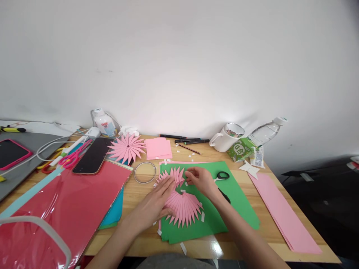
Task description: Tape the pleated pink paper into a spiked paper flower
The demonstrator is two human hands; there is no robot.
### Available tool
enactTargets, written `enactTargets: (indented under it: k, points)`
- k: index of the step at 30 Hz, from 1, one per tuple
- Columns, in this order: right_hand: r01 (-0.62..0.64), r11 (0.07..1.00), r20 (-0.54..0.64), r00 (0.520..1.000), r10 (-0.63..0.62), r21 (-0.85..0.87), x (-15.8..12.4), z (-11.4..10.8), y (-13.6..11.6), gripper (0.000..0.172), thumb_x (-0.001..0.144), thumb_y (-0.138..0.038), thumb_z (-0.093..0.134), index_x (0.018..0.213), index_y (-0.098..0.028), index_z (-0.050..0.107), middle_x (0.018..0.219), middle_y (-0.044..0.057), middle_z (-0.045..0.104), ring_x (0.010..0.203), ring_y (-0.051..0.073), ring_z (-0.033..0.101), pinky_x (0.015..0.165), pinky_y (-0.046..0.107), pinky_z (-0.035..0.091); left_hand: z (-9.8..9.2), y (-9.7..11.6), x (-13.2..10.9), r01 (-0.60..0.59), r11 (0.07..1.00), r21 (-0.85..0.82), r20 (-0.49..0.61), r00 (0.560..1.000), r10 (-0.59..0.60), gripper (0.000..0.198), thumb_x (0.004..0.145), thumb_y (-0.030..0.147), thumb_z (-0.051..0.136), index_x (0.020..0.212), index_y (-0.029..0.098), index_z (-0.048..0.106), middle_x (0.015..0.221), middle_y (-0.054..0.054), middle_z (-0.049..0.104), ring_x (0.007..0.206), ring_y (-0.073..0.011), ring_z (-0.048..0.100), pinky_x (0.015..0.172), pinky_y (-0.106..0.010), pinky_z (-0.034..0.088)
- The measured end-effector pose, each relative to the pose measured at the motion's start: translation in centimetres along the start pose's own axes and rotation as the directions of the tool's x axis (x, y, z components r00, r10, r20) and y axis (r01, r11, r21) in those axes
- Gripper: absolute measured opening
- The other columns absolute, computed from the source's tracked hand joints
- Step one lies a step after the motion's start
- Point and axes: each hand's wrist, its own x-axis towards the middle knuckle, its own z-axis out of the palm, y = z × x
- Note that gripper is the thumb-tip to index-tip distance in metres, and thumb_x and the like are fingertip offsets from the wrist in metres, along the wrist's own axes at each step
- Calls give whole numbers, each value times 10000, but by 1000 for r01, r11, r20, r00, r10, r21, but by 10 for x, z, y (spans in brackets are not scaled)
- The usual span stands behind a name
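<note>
**Wood-grain tabletop (pixel 270 220), pale wall (pixel 179 67) behind: pleated pink paper under two bare hands**

Observed remotely; I list near to far. At the bottom centre of the frame, a white paper scrap (pixel 183 248) lies by the near table edge. Next, flat and matte, a stack of green sheets (pixel 213 220). On it sits the pleated pink fan (pixel 185 209), centre frame: sharp-pointed folds in a curve that appears open toward the right. Small white tabs lie on and around it.

Left hand (pixel 157 200): fingers straight, palm down across the fan's left side, gripping nothing that I see. Right hand (pixel 201 179): fingers curled, fingertips just beside the fan's upper points; I cannot tell whether they pinch anything.

Handling, my judgement: folded paper springs, so a broad, light left palm should keep the pleats aligned; the right fingertips do best taking one fold at a time, without crushing the points.

Right of the fan, black-handled scissors (pixel 223 172), partly behind the forearm. Farther, upper left of the fan: smooth pink squares (pixel 158 148) and a finished-looking pink rosette (pixel 127 148). Farthest, slim dark pens (pixel 193 141) and a glossy white mug (pixel 223 140).
</note>
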Motion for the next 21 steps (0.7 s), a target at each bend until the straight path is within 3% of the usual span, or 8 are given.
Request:
enactTargets:
  k: [5, 10, 13, 17, 21]
  points:
    - [-36, 999, 56, 998, 35, 22, 6, 18, -3, 264, 708, -296, 686, 902, -138, 601, 639, 35, 700, 517, 171, 658, 523, 271, 534, 4, -3, -2, -18, 1000, 21, -29, 999, 19, 851, 812, 286, 656, 1482, 263, 132, 1524, -152, 246, 1409, -261, 193, 1095, -468, 329]
    - [1, 999, 143, 990, -9, 50, 2, 21, -10, 188, 712, -302, 646, 801, -139, 611, 624, 10, 658, 548, 144, 630, 517, 237, 503, 6, -3, -4, -28, 999, -34, -97, 995, 25, 894, 771, 300, 696, 1473, 232, 147, 1496, -188, 309, 1390, -273, 265, 1077, -467, 362]
    - [60, 998, 173, 983, -64, 26, -2, 21, -18, 170, 723, -312, 608, 685, -146, 610, 606, 0, 630, 576, 137, 603, 535, 229, 476, 6, 0, -3, -9, 996, -85, -120, 993, -2, 801, 754, 304, 710, 1413, 197, 268, 1477, -205, 327, 1370, -286, 319, 1051, -464, 401]
    - [113, 993, 133, 985, -109, -23, -6, 25, -23, 149, 716, -296, 614, 708, -148, 625, 724, 31, 665, 730, 170, 623, 626, 242, 473, 8, 3, -2, 28, 993, -113, -97, 995, -39, 622, 738, 279, 726, 1275, 179, 428, 1474, -197, 318, 1315, -298, 414, 1002, -453, 461]
    - [68, 997, 166, 984, -71, 22, -8, 28, -23, 178, 704, -312, 628, 762, -147, 594, 659, 12, 632, 631, 155, 606, 547, 234, 452, 14, 0, -3, 24, 997, -71, -107, 994, -31, 614, 716, 295, 739, 1236, 136, 454, 1487, -243, 264, 1343, -327, 360, 1000, -473, 460]
